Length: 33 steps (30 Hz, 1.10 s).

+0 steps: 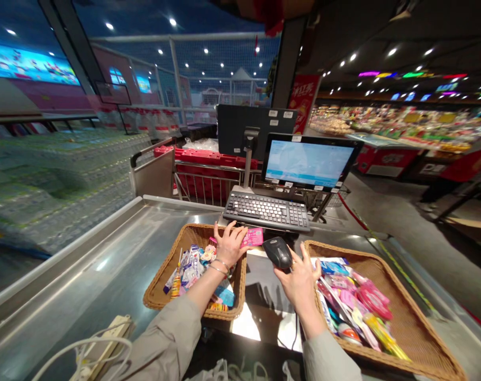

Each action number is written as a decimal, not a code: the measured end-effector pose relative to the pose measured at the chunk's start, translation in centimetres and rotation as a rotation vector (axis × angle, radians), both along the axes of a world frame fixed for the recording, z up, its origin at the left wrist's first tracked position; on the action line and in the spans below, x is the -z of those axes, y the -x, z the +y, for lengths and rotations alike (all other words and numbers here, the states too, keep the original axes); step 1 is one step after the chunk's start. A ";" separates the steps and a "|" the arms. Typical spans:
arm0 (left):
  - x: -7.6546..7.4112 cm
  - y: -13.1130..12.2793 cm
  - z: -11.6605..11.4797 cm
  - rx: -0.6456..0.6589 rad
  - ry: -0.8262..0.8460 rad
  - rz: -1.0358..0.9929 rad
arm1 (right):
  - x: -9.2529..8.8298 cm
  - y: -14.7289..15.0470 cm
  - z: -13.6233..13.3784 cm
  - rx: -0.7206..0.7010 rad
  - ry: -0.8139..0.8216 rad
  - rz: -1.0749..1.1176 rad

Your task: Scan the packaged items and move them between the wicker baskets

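My left hand (229, 244) is closed on a small pink packet (253, 236), held above the far rim of the left wicker basket (161, 283). My right hand (299, 278) grips a black barcode scanner (278, 252), which points toward the pink packet. The two hands are close together over the gap between the baskets. The left basket holds several small wrapped snacks (190, 267). The right wicker basket (413, 312) holds several colourful packets (353, 301), mostly pink and blue.
A black keyboard (267, 210) and a lit screen (309, 163) stand just beyond my hands on the steel checkout counter (97, 264). A second monitor's back (248, 129) and red shopping trolleys (202, 169) lie behind. White cables (89, 352) sit at the near left.
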State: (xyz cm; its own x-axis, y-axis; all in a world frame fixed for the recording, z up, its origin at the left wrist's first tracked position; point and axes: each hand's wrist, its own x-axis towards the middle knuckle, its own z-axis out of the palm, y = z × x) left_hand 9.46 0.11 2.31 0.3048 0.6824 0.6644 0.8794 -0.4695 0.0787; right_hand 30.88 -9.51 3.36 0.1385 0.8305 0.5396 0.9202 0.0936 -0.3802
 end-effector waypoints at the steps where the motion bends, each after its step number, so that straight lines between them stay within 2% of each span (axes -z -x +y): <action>1: 0.0 -0.1 0.0 0.002 -0.008 0.002 | 0.1 -0.1 0.0 0.010 -0.002 0.002; 13: -1.4 -2.1 0.3 0.093 -0.023 0.045 | -0.4 -2.3 -0.7 0.182 -0.024 0.065; 25: -2.7 -5.9 1.0 0.269 -0.076 0.036 | -0.6 -6.0 -2.5 0.406 -0.042 0.098; 33: -2.6 -9.3 1.1 0.378 -0.079 0.026 | -0.2 -8.2 -4.1 0.521 -0.020 0.103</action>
State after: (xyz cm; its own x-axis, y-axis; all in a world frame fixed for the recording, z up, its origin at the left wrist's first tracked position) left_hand 18.71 1.20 4.86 0.5420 0.4657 0.6995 0.6447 -0.7644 0.0094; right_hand 39.10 -13.59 3.59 0.5831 0.6269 0.5168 0.8046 -0.3576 -0.4741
